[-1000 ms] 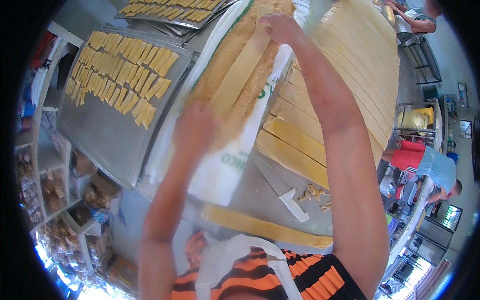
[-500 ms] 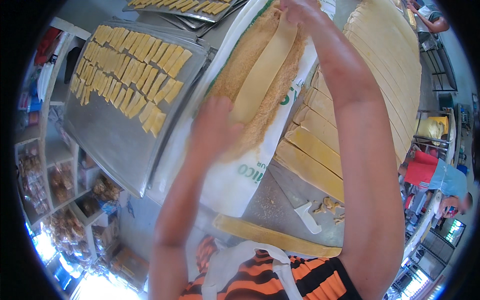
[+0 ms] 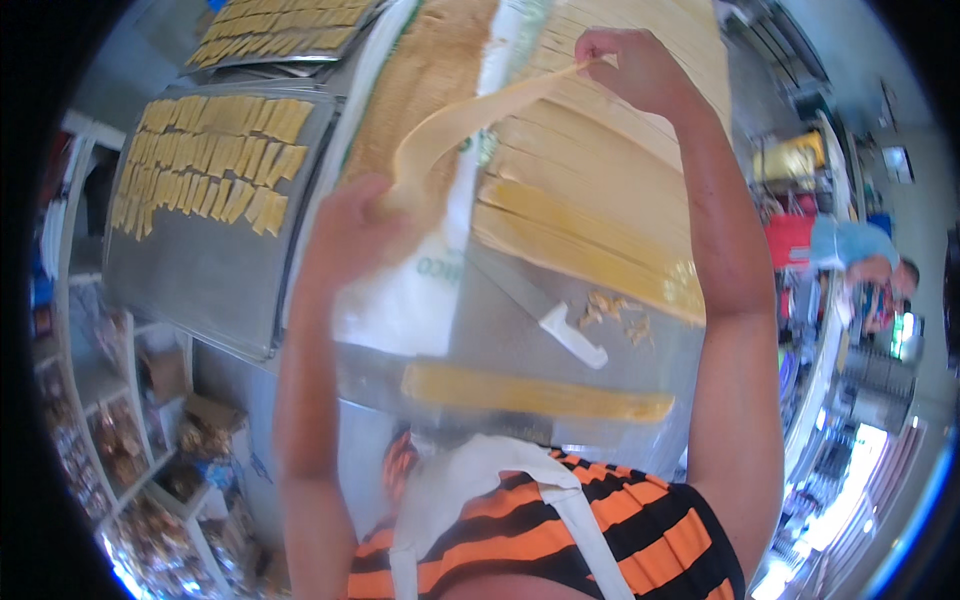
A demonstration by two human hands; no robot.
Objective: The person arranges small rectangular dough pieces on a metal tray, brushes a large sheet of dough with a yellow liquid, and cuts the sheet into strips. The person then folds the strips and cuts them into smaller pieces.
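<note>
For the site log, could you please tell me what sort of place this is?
Most likely a small bakery or snack workshop. Both hands lift a long pale dough strip, a grey metal tray of cut yellow dough pieces lies at left, and a white-handled knife rests on the steel worktable.

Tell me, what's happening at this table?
A person is lifting a long dough strip off a crumb-covered sheet, the left hand gripping one end and the right hand the other. More cut strips lie alongside, a white-handled knife rests near them, and small cut pieces fill a tray.
</note>
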